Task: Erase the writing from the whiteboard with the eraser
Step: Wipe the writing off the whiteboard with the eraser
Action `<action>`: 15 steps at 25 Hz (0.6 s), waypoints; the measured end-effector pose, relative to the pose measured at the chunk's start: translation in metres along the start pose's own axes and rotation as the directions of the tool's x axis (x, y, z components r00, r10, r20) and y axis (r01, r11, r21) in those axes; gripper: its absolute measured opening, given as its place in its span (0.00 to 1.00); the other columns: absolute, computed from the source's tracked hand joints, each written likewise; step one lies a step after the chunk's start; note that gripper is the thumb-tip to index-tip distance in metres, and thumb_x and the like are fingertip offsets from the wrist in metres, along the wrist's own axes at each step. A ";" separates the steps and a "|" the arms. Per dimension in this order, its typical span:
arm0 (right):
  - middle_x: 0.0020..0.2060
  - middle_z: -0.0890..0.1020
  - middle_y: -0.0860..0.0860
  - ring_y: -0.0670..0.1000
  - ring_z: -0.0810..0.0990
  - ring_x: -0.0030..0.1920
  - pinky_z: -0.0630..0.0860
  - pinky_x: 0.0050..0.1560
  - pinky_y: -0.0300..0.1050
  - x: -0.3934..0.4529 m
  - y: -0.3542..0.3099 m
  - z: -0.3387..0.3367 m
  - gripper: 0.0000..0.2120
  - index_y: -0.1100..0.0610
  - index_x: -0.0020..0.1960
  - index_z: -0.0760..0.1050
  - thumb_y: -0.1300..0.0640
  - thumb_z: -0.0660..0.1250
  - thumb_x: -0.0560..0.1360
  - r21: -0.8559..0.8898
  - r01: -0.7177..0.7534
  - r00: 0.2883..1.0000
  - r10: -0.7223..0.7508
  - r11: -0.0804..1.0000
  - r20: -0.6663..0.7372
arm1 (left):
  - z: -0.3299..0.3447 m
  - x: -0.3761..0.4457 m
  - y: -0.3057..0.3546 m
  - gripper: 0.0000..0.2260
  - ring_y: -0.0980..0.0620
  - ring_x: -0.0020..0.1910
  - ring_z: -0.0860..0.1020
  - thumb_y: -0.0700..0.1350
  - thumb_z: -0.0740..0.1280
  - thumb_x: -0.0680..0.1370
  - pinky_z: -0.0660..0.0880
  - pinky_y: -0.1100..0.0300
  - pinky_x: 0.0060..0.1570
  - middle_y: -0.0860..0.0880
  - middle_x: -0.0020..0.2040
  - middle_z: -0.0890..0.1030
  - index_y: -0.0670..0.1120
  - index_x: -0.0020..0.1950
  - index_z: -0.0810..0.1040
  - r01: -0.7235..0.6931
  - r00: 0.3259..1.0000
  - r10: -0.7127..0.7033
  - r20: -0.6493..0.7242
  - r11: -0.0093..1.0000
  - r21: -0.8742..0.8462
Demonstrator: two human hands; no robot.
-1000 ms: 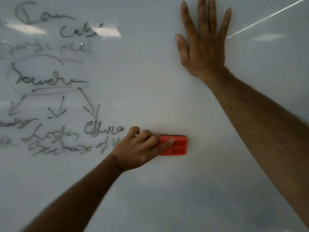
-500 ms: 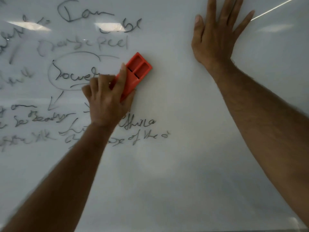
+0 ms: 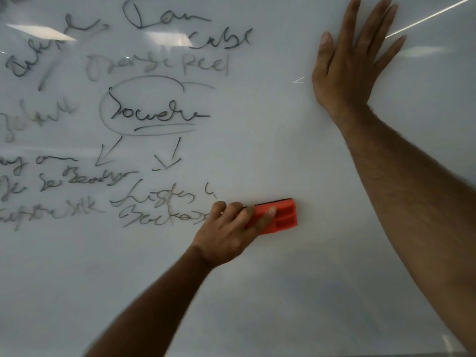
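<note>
The whiteboard (image 3: pixel 257 292) fills the view. Black handwriting (image 3: pixel 157 114) covers its upper left: a circled word, two arrows below it and several scrawled lines. My left hand (image 3: pixel 231 233) grips an orange-red eraser (image 3: pixel 283 217) and presses it flat on the board, at the right end of the lowest lines of writing. The eraser lies nearly level, its free end pointing right. My right hand (image 3: pixel 353 63) rests flat on the board at the upper right, fingers spread, holding nothing.
Ceiling lights reflect as bright patches (image 3: pixel 41 34) on the glossy board at the upper left. A thin bright line (image 3: pixel 432 18) runs across the top right corner. The board's lower edge (image 3: pixel 386 354) shows at the bottom right.
My left hand swept the eraser from beside the circled word down and right. The words at the right end of the lower lines and the rightmost arrow are gone.
</note>
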State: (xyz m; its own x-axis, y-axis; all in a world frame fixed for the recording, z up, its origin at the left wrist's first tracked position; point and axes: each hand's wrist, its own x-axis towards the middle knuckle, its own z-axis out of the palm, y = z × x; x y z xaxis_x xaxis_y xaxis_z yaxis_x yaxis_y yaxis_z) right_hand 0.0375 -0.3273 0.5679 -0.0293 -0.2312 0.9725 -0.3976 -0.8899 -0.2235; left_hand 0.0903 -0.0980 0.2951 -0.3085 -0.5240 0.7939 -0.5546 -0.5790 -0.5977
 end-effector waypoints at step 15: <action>0.82 0.54 0.65 0.63 0.52 0.83 0.46 0.80 0.70 -0.011 -0.009 0.001 0.32 0.54 0.85 0.52 0.40 0.42 0.86 0.023 -0.006 0.999 0.006 1.000 -0.035 | -0.025 -0.028 -0.060 0.27 0.44 0.45 0.75 0.49 0.77 0.75 0.69 0.49 0.43 0.45 0.53 0.78 0.51 0.73 0.76 0.075 0.993 -0.067 -0.095 0.994 0.081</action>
State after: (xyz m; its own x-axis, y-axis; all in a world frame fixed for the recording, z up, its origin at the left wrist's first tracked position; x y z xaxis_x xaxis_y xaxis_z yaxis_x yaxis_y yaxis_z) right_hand 0.0426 -0.3174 0.5594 -0.0638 -0.2230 0.9727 -0.3763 -0.8974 -0.2304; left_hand 0.1125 -0.0332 0.3118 -0.3428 -0.4223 0.8392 -0.5115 -0.6653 -0.5438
